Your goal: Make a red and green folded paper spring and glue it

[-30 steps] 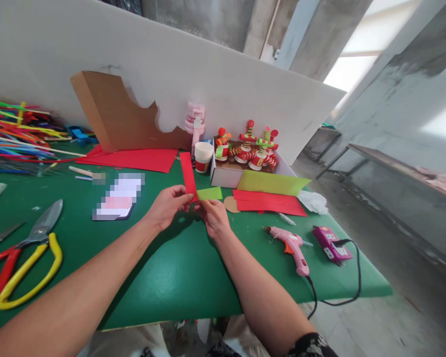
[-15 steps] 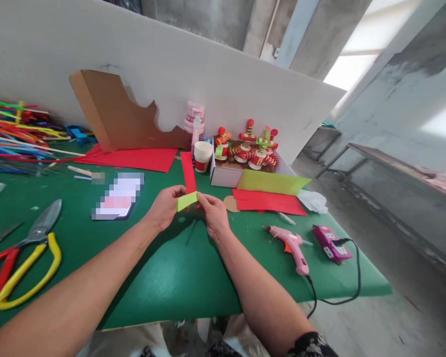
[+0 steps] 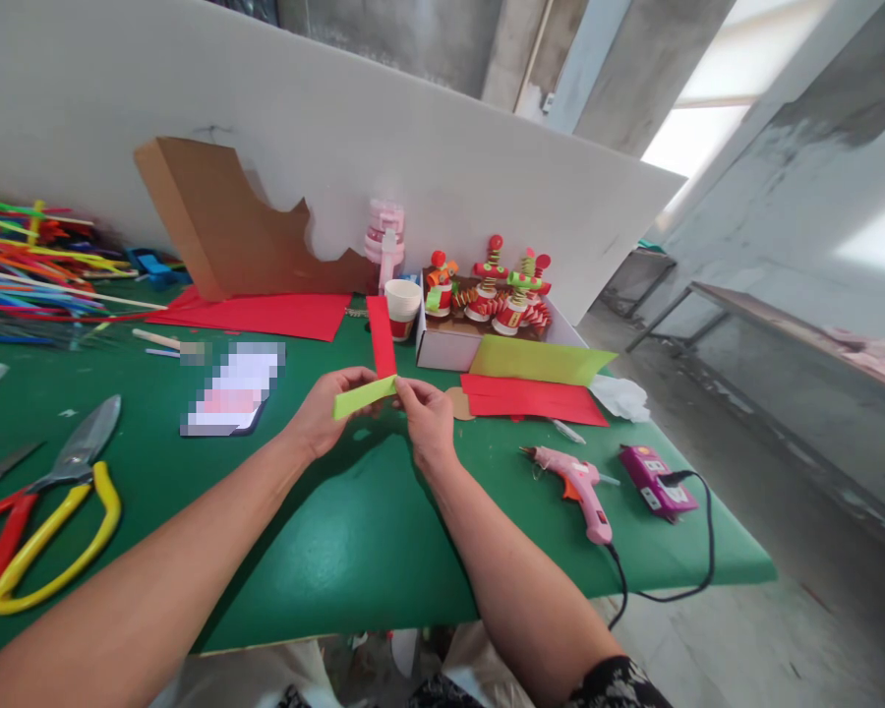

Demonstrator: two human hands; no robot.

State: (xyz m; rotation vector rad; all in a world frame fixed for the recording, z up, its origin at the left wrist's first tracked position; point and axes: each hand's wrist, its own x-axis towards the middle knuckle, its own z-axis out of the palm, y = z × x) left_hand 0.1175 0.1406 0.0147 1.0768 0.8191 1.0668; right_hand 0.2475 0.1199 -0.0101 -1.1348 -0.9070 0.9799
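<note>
One red strip (image 3: pixel 382 337) and one green strip (image 3: pixel 363 397) of paper meet at a corner, left of the white box (image 3: pixel 442 351) and nearer to the person. The left hand (image 3: pixel 324 410) grasps the lower end of the red strip; its thumb is mostly hidden behind the green strip. The right hand (image 3: pixel 429 420) pinches the green strip at this corner. One pink glue gun (image 3: pixel 579 489) lies before the box's right part.

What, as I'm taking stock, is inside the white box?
Several colourful cup figures with folded-paper parts stand in the white box. Anything low behind its front is covered from view.
</note>
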